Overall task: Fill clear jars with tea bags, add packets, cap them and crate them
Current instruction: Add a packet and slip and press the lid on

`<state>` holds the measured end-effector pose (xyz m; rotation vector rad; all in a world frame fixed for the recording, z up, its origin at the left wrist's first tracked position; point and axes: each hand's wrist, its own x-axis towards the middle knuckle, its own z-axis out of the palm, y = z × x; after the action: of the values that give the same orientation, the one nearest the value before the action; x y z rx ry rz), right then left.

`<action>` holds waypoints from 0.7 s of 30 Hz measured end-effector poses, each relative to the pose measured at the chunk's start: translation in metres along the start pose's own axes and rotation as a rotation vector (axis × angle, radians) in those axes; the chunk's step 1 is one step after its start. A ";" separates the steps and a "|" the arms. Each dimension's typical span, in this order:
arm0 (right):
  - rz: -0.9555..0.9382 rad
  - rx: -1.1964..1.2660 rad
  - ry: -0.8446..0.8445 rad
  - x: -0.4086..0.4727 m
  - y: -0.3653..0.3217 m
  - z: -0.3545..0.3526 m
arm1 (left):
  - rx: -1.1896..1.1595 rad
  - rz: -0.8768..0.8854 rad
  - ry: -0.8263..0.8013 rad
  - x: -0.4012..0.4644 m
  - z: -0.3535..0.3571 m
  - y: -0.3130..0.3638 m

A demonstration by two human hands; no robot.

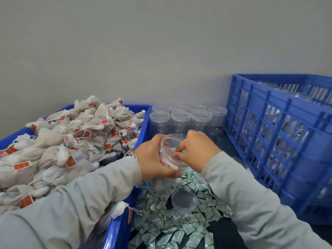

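Over on the left there's a big blue bin (143, 121) heaped with tea bags (71, 141), beige pouches with little red tags, one tag dangling over the near edge. Just right of that, the left hand (152, 159) has its grip wrapped around a clear jar (170, 151), held tilted with the mouth facing up and toward the person. The right hand (195, 150) is at the jar's mouth, grip closed, fingers pinching something white that's already inside. Below the hands, a pile of green-and-white packets (179, 221) covers the bench, with a clear lid (184, 199) lying on them. Empty jars (180, 119) stand at the far side, and a blue slatted crate (280, 141) sits on the right.
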<state>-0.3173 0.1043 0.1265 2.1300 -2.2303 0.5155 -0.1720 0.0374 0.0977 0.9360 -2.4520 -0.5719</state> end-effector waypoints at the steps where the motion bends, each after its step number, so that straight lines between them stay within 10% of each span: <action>1: -0.005 -0.043 0.009 0.002 -0.003 0.000 | -0.002 -0.001 -0.006 0.000 0.000 0.000; 9: 0.069 -0.104 0.219 0.012 -0.006 0.011 | -0.020 0.036 -0.021 -0.002 -0.001 0.002; 21: 0.171 0.366 -0.099 -0.003 0.024 -0.013 | -0.182 0.055 -0.014 -0.007 -0.007 0.007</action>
<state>-0.3430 0.1112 0.1328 2.1685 -2.5574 0.9092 -0.1670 0.0453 0.1049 0.7914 -2.3828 -0.7693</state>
